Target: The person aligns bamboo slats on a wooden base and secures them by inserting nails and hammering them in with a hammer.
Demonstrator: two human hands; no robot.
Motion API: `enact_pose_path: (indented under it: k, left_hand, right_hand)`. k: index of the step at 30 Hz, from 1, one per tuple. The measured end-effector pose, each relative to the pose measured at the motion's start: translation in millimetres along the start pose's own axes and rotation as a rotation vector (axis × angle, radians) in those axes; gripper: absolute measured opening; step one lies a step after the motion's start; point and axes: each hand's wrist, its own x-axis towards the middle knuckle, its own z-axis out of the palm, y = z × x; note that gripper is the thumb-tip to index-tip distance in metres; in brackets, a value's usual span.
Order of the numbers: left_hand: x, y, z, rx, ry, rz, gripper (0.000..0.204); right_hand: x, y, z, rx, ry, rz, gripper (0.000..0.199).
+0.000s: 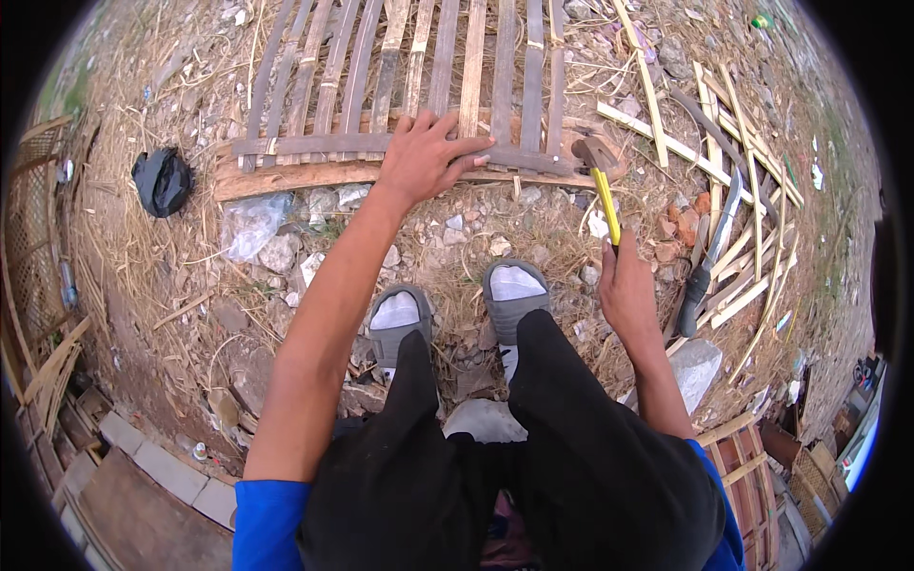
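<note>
A panel of long narrow bamboo slats [442, 57] lies ahead of me, its near end resting on a rough wooden plank [295, 179]. A dark crosspiece [533, 160] runs across the slats at that end. My left hand [424, 162] is closed over the crosspiece, fingers bent over its far side and thumb toward me. In my right hand [628, 290] is a hammer [606, 205], gripped low on its yellow and black handle. The hammer's rusty head is by the right end of the plank, and seems to be just above it or touching it.
Loose bamboo strips [757, 238] are heaped at the right, with a dark-handled machete [716, 247] among them. Broken red bricks [681, 226] and a large stone [693, 369] sit nearby. Left are a black plastic bag [162, 181] and a clear one [255, 226]. Rubble covers the ground around my sandals [400, 319].
</note>
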Motion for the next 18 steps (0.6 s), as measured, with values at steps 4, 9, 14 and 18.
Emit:
enact_pose_path:
  k: [4, 9, 14, 18]
  left_hand:
    - [-7.0, -2.6, -2.9, -0.008, -0.059, -0.036, 0.029]
    - [-7.8, -3.3, -5.3, -0.02, -0.066, -0.047, 0.03]
    - [-3.2, -1.0, -0.4, -0.025, -0.024, -0.024, 0.031]
    - [-11.0, -6.9, -2.7, -0.013, -0.027, -0.036, 0.031]
  right_hand:
    - [-3.7, -14.4, -13.6, 0.071, 0.044, 0.084, 0.016]
    - [-4.0, -22.0, -1.5, 0.115, 0.045, -0.019, 0.015]
    - [4.1, -29.5, -19.2, 0.052, 0.046, -0.001, 0.016]
    - [8.2, -85.1, -67.8, 0.174, 0.183, -0.074, 0.021]
